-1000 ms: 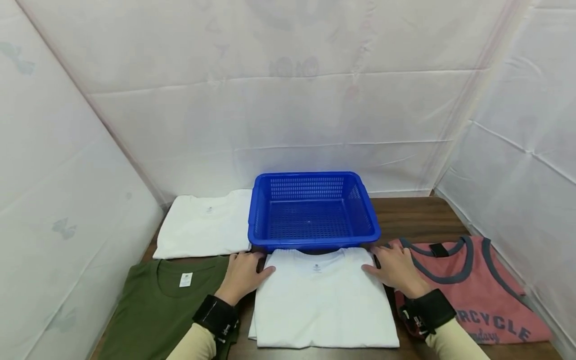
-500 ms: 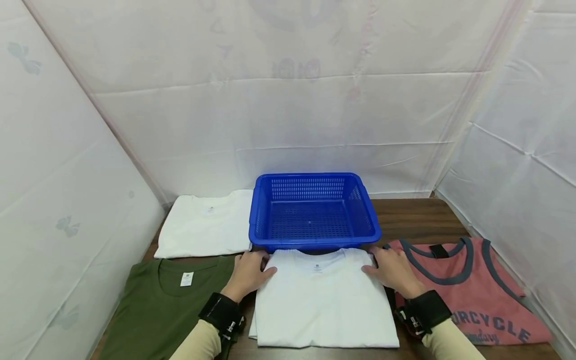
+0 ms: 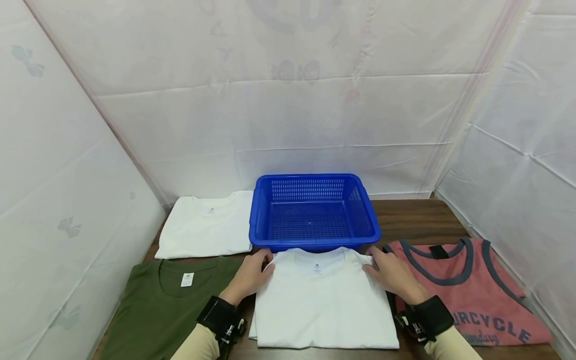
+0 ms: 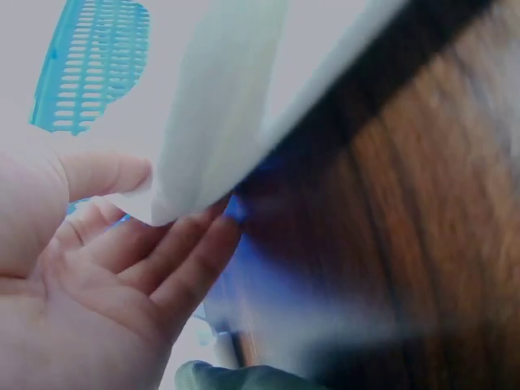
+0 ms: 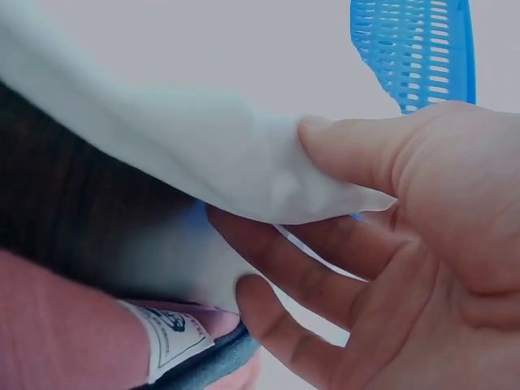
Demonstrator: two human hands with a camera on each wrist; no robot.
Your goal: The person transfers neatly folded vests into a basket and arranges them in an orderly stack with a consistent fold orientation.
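A folded white T-shirt (image 3: 324,300) lies on the table in front of me, its collar just short of a blue plastic basket (image 3: 313,212). My left hand (image 3: 251,272) pinches the shirt's far left corner (image 4: 154,203), thumb on top and fingers underneath. My right hand (image 3: 388,272) pinches the far right corner (image 5: 325,191) the same way. Both corners are lifted slightly off the wood. The basket (image 4: 89,69) (image 5: 414,49) is empty.
A folded white shirt (image 3: 204,225) lies at the back left, a green shirt (image 3: 162,305) at the front left, and a pink tank top (image 3: 472,295) with dark trim at the right. White sheeting walls in the wooden table (image 3: 414,215) on three sides.
Both hands slid from lying flat on the shirt's far corners to pinching them, fingers under the cloth. The corners have risen a little.
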